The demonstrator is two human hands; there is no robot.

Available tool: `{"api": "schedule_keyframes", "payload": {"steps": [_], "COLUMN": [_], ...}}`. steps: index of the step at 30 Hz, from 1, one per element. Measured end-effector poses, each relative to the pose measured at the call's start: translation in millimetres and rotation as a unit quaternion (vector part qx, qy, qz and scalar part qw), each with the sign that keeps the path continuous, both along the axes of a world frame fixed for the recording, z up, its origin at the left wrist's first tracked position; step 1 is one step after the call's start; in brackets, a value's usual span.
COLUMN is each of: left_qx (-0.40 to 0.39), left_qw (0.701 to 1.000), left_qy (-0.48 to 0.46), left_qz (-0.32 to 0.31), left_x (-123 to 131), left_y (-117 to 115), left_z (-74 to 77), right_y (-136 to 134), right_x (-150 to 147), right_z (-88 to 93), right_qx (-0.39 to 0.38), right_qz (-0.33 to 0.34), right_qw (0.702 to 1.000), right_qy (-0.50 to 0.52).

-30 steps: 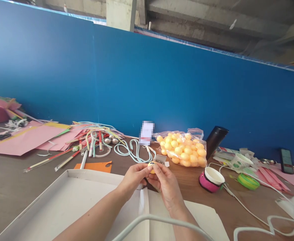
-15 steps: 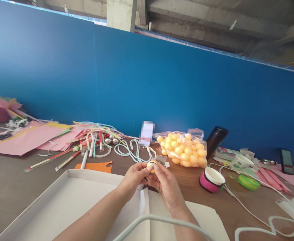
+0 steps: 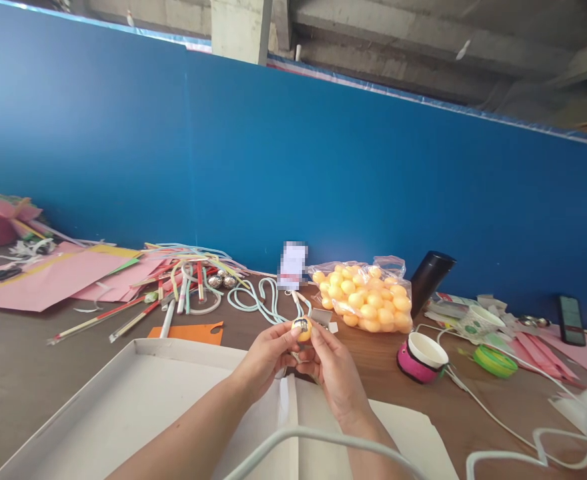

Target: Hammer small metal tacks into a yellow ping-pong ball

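An orange ping-pong ball [image 3: 302,329] with dark printing or marks on its face is pinched between my two hands, above the far edge of an open white box [image 3: 183,380]. My left hand [image 3: 267,355] grips the ball's left side with thumb and fingers. On the right side, the fingertips of my right hand [image 3: 332,363] close on the same ball. The lower fingers of both hands curl beneath it and are partly hidden. Just beyond lies a clear plastic bag of orange balls [image 3: 366,297], with a small grey-white piece [image 3: 322,316] beside it.
Pale blue cord [image 3: 258,303] and a badge [image 3: 292,265] lie behind my hands. Straws and strips [image 3: 173,287] and pink sheets [image 3: 58,277] spread leftward. To the right are a black cylinder [image 3: 431,280], a pink-wrapped cup [image 3: 422,358], green tape [image 3: 495,361], a phone [image 3: 571,321] and white cable [image 3: 488,413].
My fingers have shifted on the ball, so more of its surface and dark marks show. The ball sits slightly further left. Other things have stayed put.
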State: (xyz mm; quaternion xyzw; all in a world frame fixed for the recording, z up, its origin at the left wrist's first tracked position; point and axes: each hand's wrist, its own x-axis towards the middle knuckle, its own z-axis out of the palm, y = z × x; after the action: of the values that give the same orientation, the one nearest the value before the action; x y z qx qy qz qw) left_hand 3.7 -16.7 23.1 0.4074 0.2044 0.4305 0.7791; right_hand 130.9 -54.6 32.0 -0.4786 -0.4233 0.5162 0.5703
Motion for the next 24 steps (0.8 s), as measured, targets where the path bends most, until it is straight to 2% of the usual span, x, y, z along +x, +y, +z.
{"api": "schedule_keyframes", "payload": {"steps": [3,5,6,8,11,14,19,24], "left_qx": [-0.001,-0.012,-0.017,-0.027,-0.034,-0.042,-0.063,-0.074], "left_qw": [1.0,0.999,0.999,0.998,0.997,0.996,0.994,0.991], "left_qy": [-0.022,-0.043,-0.051,-0.061,-0.065,-0.069,-0.08,-0.091], "left_qz": [-0.004,0.002,0.005,0.012,0.034,0.044,0.045,0.062], "left_x": [-1,-1,-1,-1,0,0,0,-3], "left_y": [0,0,0,0,1,3,5,8], "left_z": [2.3,2.0,1.4,-0.2,-1.8,-2.0,-1.6,-2.9], "right_y": [0,-1,-2,-5,-12,-16,-15,-15], "right_x": [3,9,13,22,32,33,30,26], "right_z": [2.0,1.1,-0.5,-6.0,-16.9,-25.7,-32.8,-30.7], "right_qx": [0.01,0.027,0.041,0.039,-0.022,-0.036,-0.031,-0.014], "right_qz": [-0.025,-0.062,-0.084,-0.113,-0.056,-0.036,-0.035,-0.042], "right_qw": [0.997,0.981,0.962,0.899,0.8,0.782,0.781,0.781], "right_qy": [-0.074,-0.18,-0.256,-0.422,-0.597,-0.621,-0.623,-0.623]}}
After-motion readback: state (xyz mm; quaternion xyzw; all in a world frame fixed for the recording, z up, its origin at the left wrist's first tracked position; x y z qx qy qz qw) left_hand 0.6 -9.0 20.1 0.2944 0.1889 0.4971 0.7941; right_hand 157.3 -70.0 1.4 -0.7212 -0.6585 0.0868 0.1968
